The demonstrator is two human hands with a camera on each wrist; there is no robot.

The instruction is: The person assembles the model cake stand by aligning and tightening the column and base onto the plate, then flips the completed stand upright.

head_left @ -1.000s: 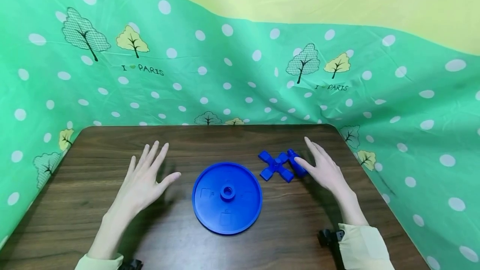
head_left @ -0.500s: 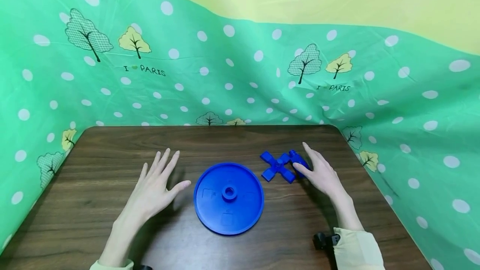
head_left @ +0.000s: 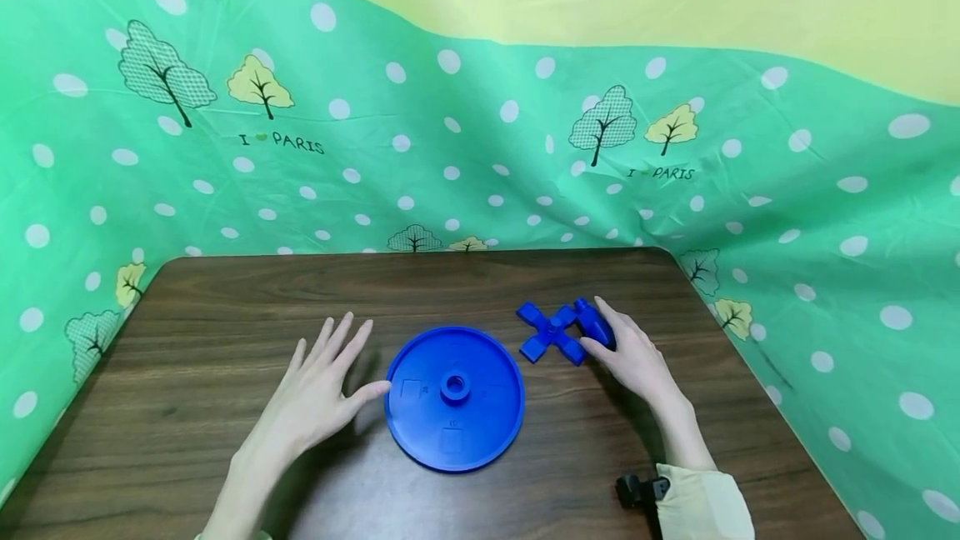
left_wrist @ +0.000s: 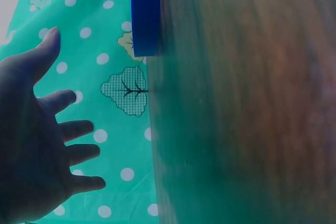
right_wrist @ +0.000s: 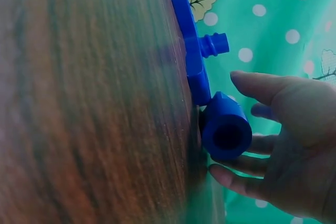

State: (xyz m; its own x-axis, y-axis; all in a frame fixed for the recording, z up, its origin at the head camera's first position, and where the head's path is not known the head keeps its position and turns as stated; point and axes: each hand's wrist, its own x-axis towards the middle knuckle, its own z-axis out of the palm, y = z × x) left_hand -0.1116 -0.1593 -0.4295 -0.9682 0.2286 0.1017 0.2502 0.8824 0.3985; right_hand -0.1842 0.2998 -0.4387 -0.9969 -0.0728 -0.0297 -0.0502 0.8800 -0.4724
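A round blue plate (head_left: 423, 432) with a raised rim and a central hollow socket lies on the table. My left hand (head_left: 315, 398) hovers at its left with fingers spread, the thumb tip right at the rim in the head view. To the right rests a blue four-armed cross piece (head_left: 553, 332) with a ridged stub rising from its centre. Beside it lies a blue hollow tube (right_wrist: 227, 129), narrower at its far end. My right hand (head_left: 633, 357) reaches around this tube, its fingers at the outer side. In the right wrist view the thumb stands apart from the tube.
The dark wood-grain table (head_left: 225, 307) ends at a green and yellow cloth (head_left: 465, 157) printed with dots and trees, which hangs behind it and along both sides.
My left hand has moved right and toward me, up to the plate's rim. The right hand has come lower and closer around the tube. The blue pieces lie where they were.
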